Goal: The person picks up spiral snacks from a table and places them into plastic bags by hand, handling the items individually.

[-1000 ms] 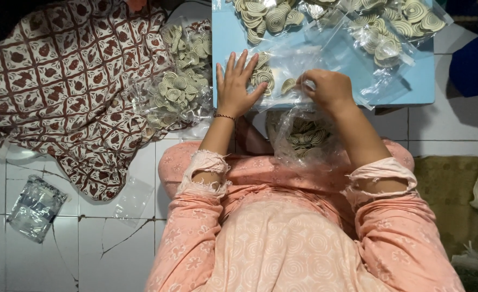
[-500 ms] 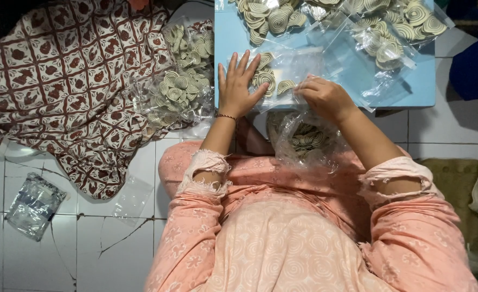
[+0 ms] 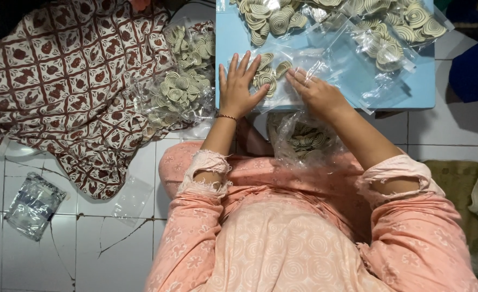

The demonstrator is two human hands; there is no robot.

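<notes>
On the low blue table [image 3: 412, 92] lies a small clear plastic bag of pale spiral coils [image 3: 271, 75]. My left hand [image 3: 238, 86] lies flat on the bag's left side, fingers spread. My right hand [image 3: 315, 92] presses down on its right end, fingers flat and together. A second clear bag of coils [image 3: 304, 140] rests in my lap, below the table's edge.
Loose coils [image 3: 266, 16] and more filled bags [image 3: 390, 48] cover the table's far part. A heap of bagged coils [image 3: 179, 86] lies on the floor at left beside a patterned red-and-white cloth [image 3: 60, 86]. A stack of empty bags [image 3: 33, 203] sits on the white tiles.
My right hand has opened from a curled grip to lie flat on the bag's right end. My left hand has stayed flat on the bag.
</notes>
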